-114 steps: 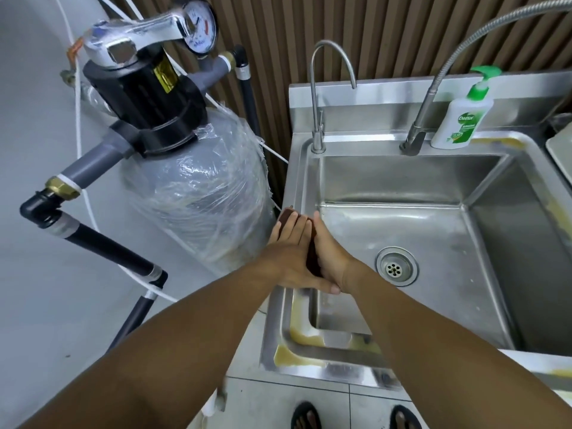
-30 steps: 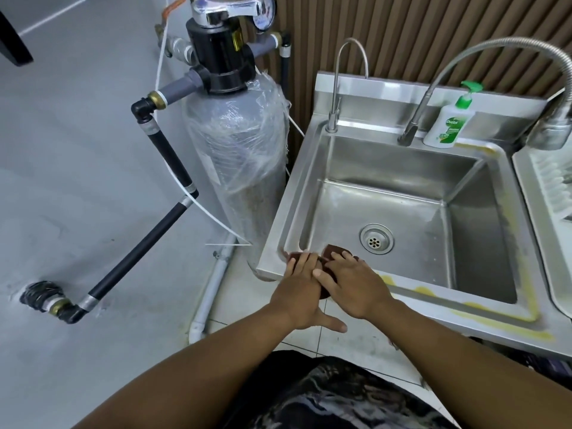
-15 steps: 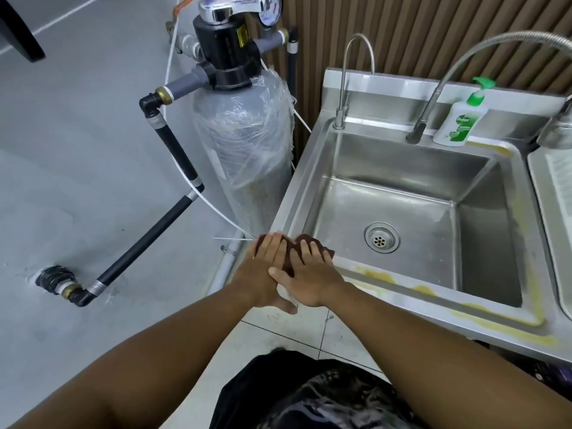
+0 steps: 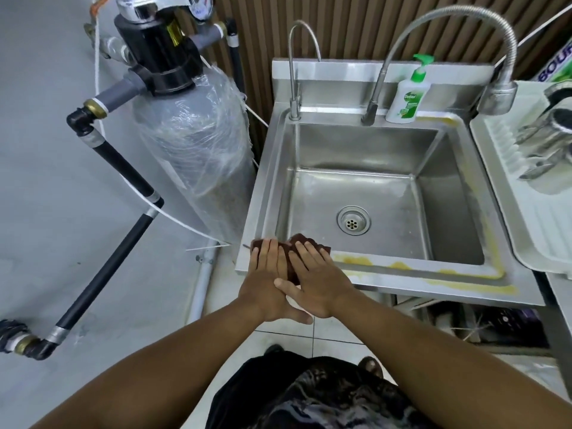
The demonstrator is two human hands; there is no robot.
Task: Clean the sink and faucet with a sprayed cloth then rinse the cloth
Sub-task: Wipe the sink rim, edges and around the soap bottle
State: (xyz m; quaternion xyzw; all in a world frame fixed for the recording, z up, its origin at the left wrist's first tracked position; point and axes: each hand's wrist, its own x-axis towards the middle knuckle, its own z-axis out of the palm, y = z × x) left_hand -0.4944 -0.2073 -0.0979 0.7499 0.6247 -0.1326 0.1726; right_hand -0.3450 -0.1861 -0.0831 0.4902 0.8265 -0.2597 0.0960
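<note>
two hands lie flat and spread, palms down, side by side on a dark maroon cloth (image 4: 292, 243), pinning it to the sink's (image 4: 433, 275) front rim at its left corner. the left hand (image 4: 267, 280) covers the cloth's left part and the right hand (image 4: 318, 280) its right part, the right thumb crossing over the back of the left hand. neither hand pinches or grips; both simply press down. only the cloth's far edge and a strip between the fingers show.

the front rim runs away to the right of the hands as a long band, streaked with yellow residue (image 4: 399, 266) that begins just beyond the right hand's fingertips. so the likely next wipe is a slide to the right along that band, with the right hand leading since it is nearer the unwiped stretch. the basin and its drain (image 4: 353, 223) lie ahead of the fingertips, and the thin faucet (image 4: 295, 66) and the flexible faucet (image 4: 433, 35) stand well beyond, at the back wall. a soap bottle (image 4: 408, 94) sits beside the flexible one.
</note>
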